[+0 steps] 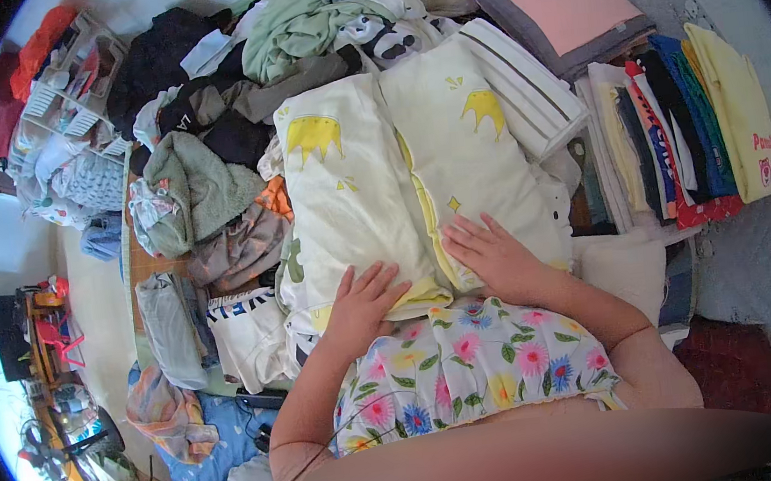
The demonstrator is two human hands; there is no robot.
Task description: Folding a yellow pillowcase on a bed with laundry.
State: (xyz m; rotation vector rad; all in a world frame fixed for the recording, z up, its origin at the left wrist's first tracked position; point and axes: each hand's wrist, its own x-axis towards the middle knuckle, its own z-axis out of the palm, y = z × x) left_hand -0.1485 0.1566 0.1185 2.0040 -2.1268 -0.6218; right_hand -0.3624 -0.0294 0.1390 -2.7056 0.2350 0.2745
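Observation:
A thick cream quilt printed with yellow crowns lies folded in front of me, its two padded halves side by side with a groove between them. Yellow lining shows along the groove and at the near edge. My left hand rests flat on the near end of the left half, fingers spread. On the right half, close to the groove, lies my right hand, also palm down with fingers apart. Neither hand grips the cloth. White fabric with dark spots sticks out from under the quilt on the right.
Heaped clothes lie to the left, beside a white plastic basket. Panda-print fabric is bunched beyond the quilt. At right are a striped white folded bundle, a pink-and-grey cushion and a row of folded garments.

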